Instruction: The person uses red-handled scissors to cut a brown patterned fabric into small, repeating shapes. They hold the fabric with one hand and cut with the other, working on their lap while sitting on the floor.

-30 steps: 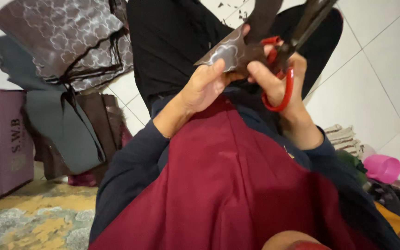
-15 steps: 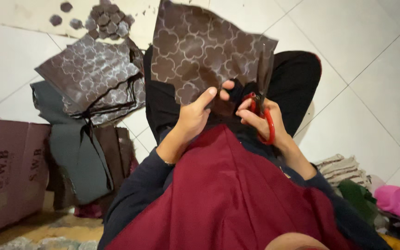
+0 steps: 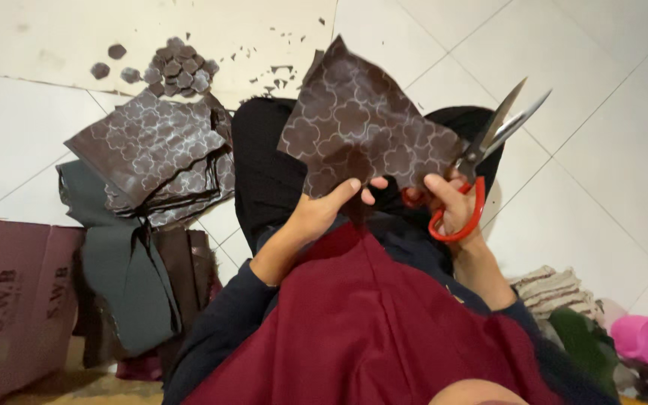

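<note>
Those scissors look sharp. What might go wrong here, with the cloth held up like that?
The left hand pinches the patterned brown sheet close beside the right hand, which holds the red-handled scissors with blades open; a fingertip could be nicked. The limp sheet might also fold, spoiling a cut along the printed shapes.

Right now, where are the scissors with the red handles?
In the head view, the scissors are right of centre, in the right hand, blades open and pointing up, beside the patterned brown fabric sheet that the left hand holds.
</note>
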